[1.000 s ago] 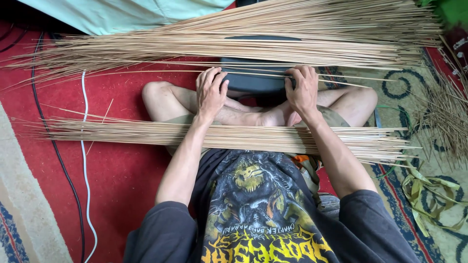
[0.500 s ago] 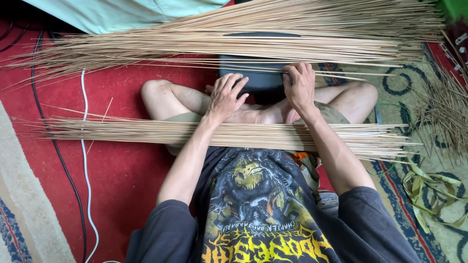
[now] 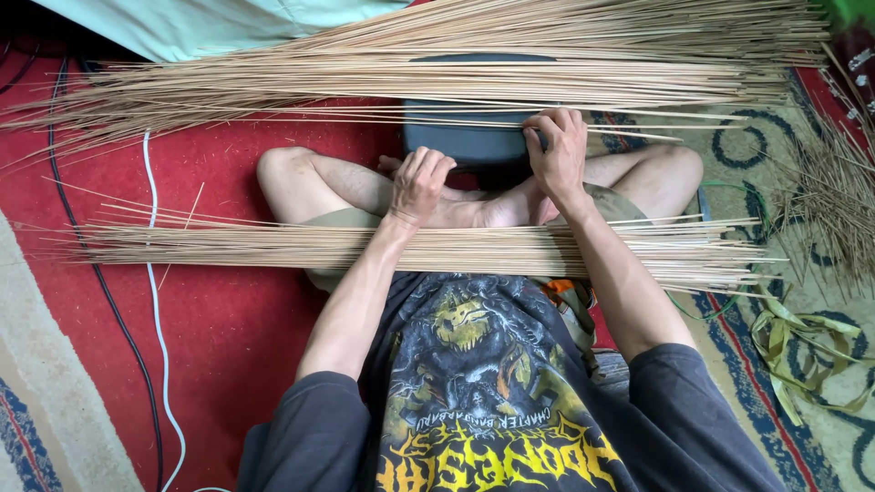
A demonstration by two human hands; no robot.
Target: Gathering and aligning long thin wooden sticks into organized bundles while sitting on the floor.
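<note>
Left hand (image 3: 418, 185) pulled back, curled w/o load; right hand (image 3: 557, 148) pinched thin stick (image 3: 638, 135), light, brittle—grip mid-length.

Single head-worn view, looking steeply down, close over the lap, edges perhaps distorted

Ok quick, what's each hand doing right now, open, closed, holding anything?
Left hand: loosely curled above the crossed legs, holding nothing visible.
Right hand: closed on the edge of the dark block, fingers over a thin stick.
</note>
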